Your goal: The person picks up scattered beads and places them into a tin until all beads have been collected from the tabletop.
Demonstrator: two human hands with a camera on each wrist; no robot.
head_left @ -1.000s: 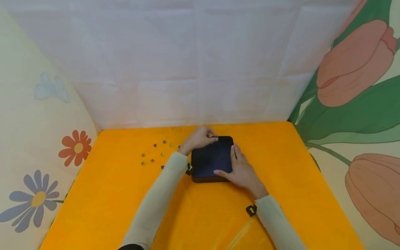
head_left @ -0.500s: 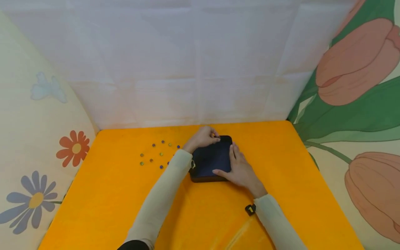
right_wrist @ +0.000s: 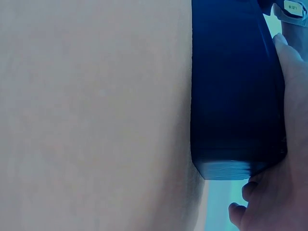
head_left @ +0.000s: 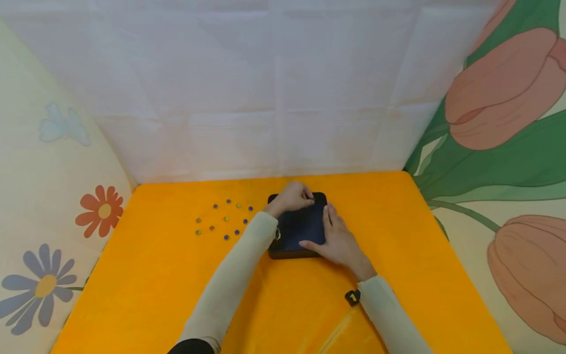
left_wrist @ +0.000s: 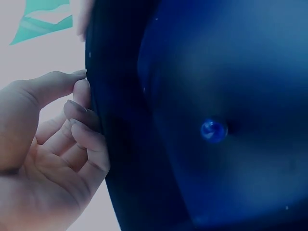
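- We are looking down at a dark tray (head_left: 298, 227) lying flat near the middle of the orange desk (head_left: 155, 285), towards its far edge.
- We are resting our left hand (head_left: 293, 196) on the tray's far edge; in the left wrist view its fingers (left_wrist: 82, 132) are curling against the dark rim, touching it. Whether they are pinching anything small we cannot tell.
- We are laying our right hand (head_left: 338, 241) on the tray's near right corner, with the fingers fairly straight across the top and the thumb along the near edge; the right wrist view is showing the palm pressing against the tray's side.
- In the left wrist view a small blue marble (left_wrist: 213, 130) is sitting inside the tray, apart from our fingers.
- A scatter of small beads (head_left: 225, 219) is lying on the desk just left of the tray, near our left sleeve (head_left: 234, 275).
- A small black tag (head_left: 352, 297) is showing at our right wrist.
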